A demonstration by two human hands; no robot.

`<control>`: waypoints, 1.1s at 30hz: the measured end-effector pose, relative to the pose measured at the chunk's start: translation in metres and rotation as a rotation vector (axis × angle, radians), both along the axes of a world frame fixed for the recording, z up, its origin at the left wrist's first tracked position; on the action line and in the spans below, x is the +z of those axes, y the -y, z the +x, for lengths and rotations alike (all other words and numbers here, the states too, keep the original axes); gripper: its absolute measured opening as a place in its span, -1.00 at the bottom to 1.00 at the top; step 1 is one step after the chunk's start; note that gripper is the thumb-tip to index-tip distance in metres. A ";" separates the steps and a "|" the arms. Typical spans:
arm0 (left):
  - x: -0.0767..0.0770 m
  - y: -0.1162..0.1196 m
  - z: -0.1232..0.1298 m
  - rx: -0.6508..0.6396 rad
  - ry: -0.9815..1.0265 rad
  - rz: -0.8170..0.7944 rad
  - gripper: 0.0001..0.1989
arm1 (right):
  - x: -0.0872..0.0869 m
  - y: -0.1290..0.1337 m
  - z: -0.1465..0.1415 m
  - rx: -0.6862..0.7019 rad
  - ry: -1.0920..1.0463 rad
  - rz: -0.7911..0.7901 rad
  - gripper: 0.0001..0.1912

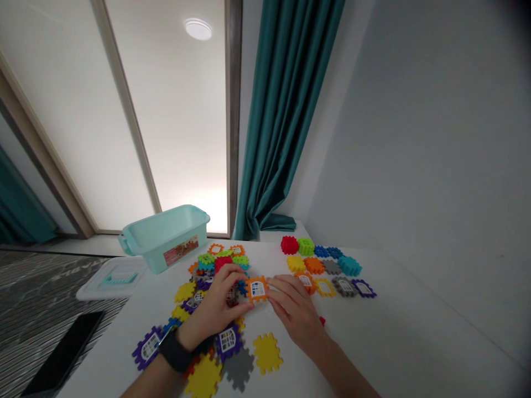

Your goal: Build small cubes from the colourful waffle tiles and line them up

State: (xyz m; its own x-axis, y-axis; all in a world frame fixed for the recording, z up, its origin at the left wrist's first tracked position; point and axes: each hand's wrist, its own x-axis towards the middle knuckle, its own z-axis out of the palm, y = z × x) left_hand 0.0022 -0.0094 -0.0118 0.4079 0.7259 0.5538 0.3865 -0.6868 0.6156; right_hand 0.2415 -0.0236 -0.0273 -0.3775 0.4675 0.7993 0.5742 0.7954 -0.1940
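An orange interlocking tile with a white window (257, 288) is held upright above the table, pinched from both sides. My left hand (219, 304), with a black watch on its wrist, has thumb and fingers on the tile's left edge. On its right edge are the fingertips of my right hand (296, 309). Loose tiles lie beneath and around my left hand, among them a purple window tile (228, 341), a grey tile (239, 367) and a yellow tile (267, 352). My left hand and forearm hide part of this pile.
Sorted tile stacks stand at the back right, including a red stack (289, 245), a turquoise stack (349, 266) and a purple window frame (364, 288). A mint tub (166, 235) stands at the back left, beside a clear lid (110, 279). A dark phone-like slab (64, 354) lies lower left.
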 end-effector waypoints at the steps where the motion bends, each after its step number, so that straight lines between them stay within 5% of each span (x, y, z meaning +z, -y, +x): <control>1: 0.001 0.000 0.000 -0.015 0.001 -0.020 -0.75 | 0.001 0.000 -0.001 0.011 -0.047 -0.029 -0.77; 5: 0.002 -0.001 0.002 -0.046 0.017 -0.093 -0.95 | 0.001 0.002 -0.007 0.029 -0.245 -0.219 -0.87; 11: 0.004 0.002 0.008 -0.103 0.092 -0.211 -0.90 | -0.007 -0.001 -0.011 -0.023 -0.495 -0.653 -0.79; 16: 0.008 0.004 0.009 -0.125 0.147 -0.278 -0.81 | -0.008 -0.006 -0.011 0.003 -0.644 -0.863 -0.62; 28: 0.008 0.004 0.009 -0.130 0.126 -0.342 -0.68 | 0.000 -0.004 -0.017 0.138 -0.778 -0.938 -0.50; 33: 0.008 0.006 0.011 -0.093 0.094 -0.294 -0.73 | -0.007 -0.004 -0.014 0.036 -0.617 -0.829 -0.65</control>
State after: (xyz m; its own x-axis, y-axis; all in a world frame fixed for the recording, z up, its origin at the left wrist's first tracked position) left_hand 0.0127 -0.0149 -0.0037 0.4372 0.8225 0.3638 0.2628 -0.5037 0.8229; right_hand 0.2276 -0.0196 -0.0341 -0.0355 0.9562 0.2906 0.1674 0.2924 -0.9415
